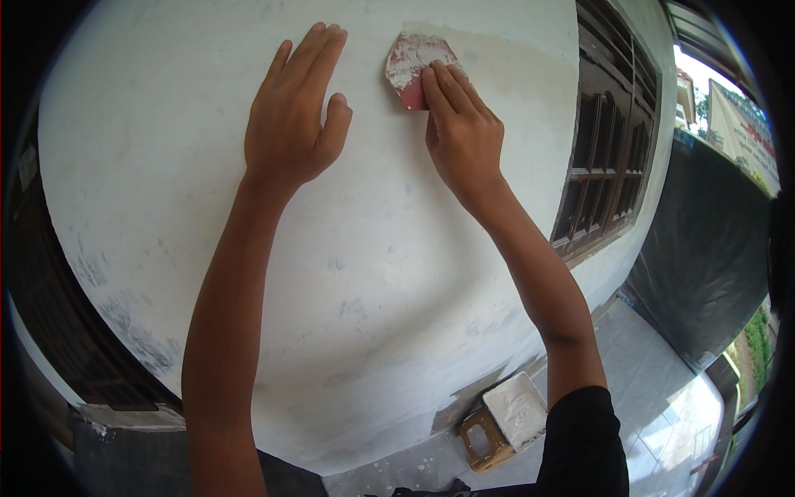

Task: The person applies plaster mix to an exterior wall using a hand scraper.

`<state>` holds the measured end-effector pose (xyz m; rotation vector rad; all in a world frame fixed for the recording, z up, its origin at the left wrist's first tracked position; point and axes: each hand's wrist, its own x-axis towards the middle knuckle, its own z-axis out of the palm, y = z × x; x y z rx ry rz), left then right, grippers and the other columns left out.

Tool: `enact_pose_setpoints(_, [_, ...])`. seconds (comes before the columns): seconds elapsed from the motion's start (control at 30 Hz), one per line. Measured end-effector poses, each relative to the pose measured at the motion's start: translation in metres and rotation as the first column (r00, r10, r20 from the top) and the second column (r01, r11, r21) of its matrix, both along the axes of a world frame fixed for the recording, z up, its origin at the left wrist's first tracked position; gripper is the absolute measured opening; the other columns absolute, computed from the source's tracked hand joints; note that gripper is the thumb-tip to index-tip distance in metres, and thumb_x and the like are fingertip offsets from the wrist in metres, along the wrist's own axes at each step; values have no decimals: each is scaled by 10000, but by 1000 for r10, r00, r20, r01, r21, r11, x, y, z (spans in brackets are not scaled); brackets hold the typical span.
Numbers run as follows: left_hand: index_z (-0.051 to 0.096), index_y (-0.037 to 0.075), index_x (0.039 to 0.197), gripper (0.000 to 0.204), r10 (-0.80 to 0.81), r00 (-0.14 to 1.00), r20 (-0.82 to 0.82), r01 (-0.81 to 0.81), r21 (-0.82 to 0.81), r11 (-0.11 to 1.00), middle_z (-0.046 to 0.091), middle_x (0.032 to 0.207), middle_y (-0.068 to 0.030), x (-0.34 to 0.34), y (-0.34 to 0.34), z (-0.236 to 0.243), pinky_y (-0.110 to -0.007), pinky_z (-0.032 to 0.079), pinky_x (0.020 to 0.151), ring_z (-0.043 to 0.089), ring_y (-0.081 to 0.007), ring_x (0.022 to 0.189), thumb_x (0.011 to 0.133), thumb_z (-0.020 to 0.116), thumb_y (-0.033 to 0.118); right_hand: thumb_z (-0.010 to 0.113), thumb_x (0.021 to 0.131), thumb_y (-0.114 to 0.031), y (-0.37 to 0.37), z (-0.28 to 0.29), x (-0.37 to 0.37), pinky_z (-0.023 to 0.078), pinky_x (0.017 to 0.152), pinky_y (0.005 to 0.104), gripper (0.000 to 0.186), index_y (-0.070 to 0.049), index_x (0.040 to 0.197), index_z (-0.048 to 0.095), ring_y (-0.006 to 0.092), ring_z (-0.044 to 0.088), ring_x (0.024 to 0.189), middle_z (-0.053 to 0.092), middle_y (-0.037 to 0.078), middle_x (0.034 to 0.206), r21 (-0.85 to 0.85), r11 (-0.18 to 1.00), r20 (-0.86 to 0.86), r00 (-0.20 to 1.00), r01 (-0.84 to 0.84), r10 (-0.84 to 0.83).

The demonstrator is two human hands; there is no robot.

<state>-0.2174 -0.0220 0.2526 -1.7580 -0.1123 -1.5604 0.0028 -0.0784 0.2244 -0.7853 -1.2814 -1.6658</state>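
"Since our right hand (465,137) has the red spreader (416,70) up at the wall (364,232), how far along are we?"

"Partway, we'd judge. The smooth greyish patch (513,58) just right of the spreader looks freshly coated, while bluish scuffs (132,331) at lower left show uncovered. White paste (426,48) clings to the spreader, and more lies in the tub (503,384) below, so we have some left to use."

"Which way does the spreader point?"

"Its paste-smeared edge faces up the wall, its bare red end down toward us. It's nearly as broad as long; up and down is our best guess for its long axis."

"And our fingers?"

"On the right, they pinch the spreader's lower right side, thumb mostly hidden. Our left hand (290,132) is flat, fingers nearly together, thumb apart; whether it touches the wall, we can't tell."
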Motion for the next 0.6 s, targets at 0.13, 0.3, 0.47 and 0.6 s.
enact_pose_setpoints(0.13, [530,-30,1422,606,11,1000,-3,-11,11,1000,586,1445,-189,1,1,1,-509,328,1222,506,-333,1406,833,500,107,667,772,36,-2,-19,-4,595,952,438,452,65,1223,681,365,666,1191,679,216,1284,-81,996,-26,999,22,-24])
enact_pose_setpoints(0.3, [474,-4,1502,660,15,1000,-15,-16,-31,999,531,1533,-147,1,1,0,-505,268,1253,443,-306,1471,847,453,77,664,778,38,-14,-35,-11,598,952,443,445,79,1221,677,379,672,1183,678,229,1274,-144,989,-28,999,22,-26])
enact_pose_setpoints(0.47, [474,0,1501,659,9,1000,-11,-9,-50,999,526,1538,-141,-2,2,0,-495,268,1255,443,-297,1471,846,453,72,686,748,78,-36,-41,-19,632,843,394,469,18,1213,692,336,704,1135,706,174,1237,-162,973,-6,987,-162,163])
enact_pose_setpoints(0.6, [472,0,1502,662,18,1000,-20,-19,-50,999,525,1538,-141,1,1,1,-492,270,1255,443,-293,1470,843,451,64,679,776,98,-36,7,-8,634,751,390,432,-25,1190,688,315,701,1150,715,140,1225,16,989,-16,989,-145,145])
